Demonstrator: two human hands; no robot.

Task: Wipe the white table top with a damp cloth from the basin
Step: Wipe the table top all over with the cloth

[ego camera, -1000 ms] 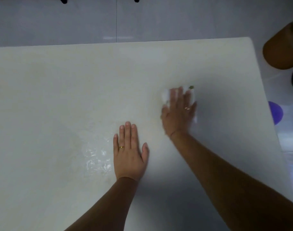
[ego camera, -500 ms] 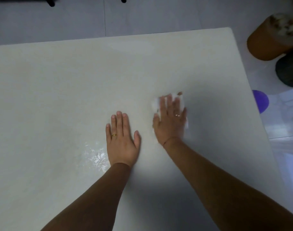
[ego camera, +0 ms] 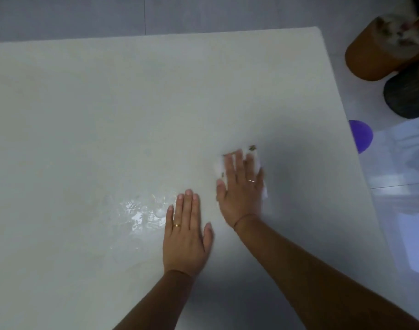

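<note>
The white table top (ego camera: 108, 110) fills most of the head view. My right hand (ego camera: 241, 189) lies flat on a small white cloth (ego camera: 255, 156) with a greenish spot at its far corner; only the cloth's edges show around the fingers. My left hand (ego camera: 185, 234) rests palm down on the bare table, fingers together, just left of and nearer than the right hand, holding nothing. A wet shiny patch (ego camera: 141, 213) glistens left of the left hand. The basin is out of view.
The table's right edge (ego camera: 346, 148) runs diagonally. On the floor beyond it stand an orange-brown round container (ego camera: 375, 55), a dark round object (ego camera: 408, 96) and a purple round object (ego camera: 362, 136). Grey tiled floor (ego camera: 203, 13) lies past the far edge.
My right hand has slid the cloth back toward me and slightly left, ending close to my left hand. The left hand stays flat on the table.
</note>
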